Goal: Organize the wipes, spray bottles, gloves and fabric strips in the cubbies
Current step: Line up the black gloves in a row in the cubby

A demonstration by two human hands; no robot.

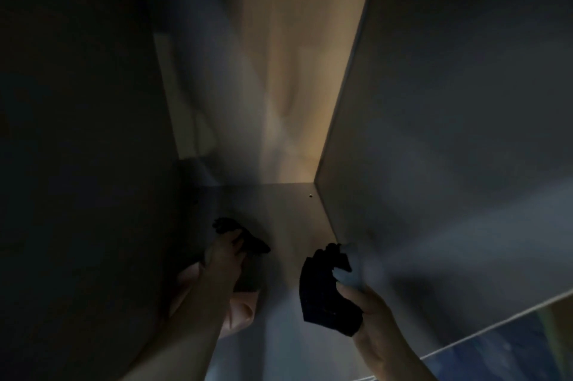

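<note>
I am looking into a dark cubby (288,210). My left hand (221,256) reaches in along the left wall, and its fingertips pinch a black frayed fabric strip (248,241) low over the cubby floor. My right hand (369,312) is at the cubby's front right corner and grips a folded bundle of black fabric strips (322,294). Its fingertips look pale blue in this light and curl over the bundle's edge. The frame is dim and blurred, so the fabric shows no detail.
A grey divider panel (434,132) rises on the right, with its front edge beside my right hand. The left wall (77,132) is in deep shadow. Beige light falls on the back (288,70). A pale pink rounded shape (243,314) lies under my left forearm.
</note>
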